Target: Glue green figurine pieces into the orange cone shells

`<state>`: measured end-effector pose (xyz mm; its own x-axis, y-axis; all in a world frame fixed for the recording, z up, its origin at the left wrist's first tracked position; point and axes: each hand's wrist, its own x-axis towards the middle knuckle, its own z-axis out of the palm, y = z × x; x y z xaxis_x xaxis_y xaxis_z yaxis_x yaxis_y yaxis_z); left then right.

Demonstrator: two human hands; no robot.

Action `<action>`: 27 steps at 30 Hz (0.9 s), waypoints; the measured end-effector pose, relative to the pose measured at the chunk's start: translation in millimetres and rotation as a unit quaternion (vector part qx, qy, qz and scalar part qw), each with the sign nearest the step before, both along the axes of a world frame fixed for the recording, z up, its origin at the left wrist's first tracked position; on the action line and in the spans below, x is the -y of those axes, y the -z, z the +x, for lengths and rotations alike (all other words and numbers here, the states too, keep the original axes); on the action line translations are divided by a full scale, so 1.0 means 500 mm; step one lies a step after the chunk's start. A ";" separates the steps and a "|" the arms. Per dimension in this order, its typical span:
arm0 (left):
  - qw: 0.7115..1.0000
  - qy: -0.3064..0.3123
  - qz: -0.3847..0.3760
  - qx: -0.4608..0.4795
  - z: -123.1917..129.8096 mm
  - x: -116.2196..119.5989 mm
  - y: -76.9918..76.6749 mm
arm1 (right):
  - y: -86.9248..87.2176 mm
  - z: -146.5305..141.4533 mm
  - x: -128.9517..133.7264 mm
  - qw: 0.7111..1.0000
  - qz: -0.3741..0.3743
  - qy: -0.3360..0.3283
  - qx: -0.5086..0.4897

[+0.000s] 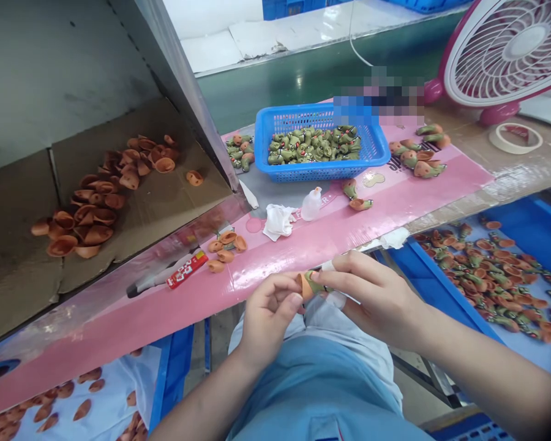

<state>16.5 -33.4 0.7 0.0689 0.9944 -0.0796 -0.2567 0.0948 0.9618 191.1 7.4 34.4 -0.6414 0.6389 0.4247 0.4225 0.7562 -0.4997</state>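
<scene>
I have my left grip (269, 318) and right grip (379, 300) closed on a small orange-and-green moulded piece (308, 285), held up over my lap, just off the pink desk mat (119, 334), where both can reach it.

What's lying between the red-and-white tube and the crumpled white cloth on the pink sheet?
A small cluster of orange hollow moulded pieces lies between the tube and the cloth, seen in the head view.
</scene>
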 end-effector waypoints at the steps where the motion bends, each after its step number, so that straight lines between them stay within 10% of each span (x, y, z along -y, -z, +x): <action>1: 1.000 0.007 -0.019 0.002 0.001 -0.001 -0.005 | 0.000 0.000 -0.001 1.000 -0.001 -0.001 -0.001; 27: 0.989 0.055 -0.120 0.060 0.006 -0.006 -0.003 | 0.019 -0.003 -0.011 0.999 -0.028 -0.011 -0.026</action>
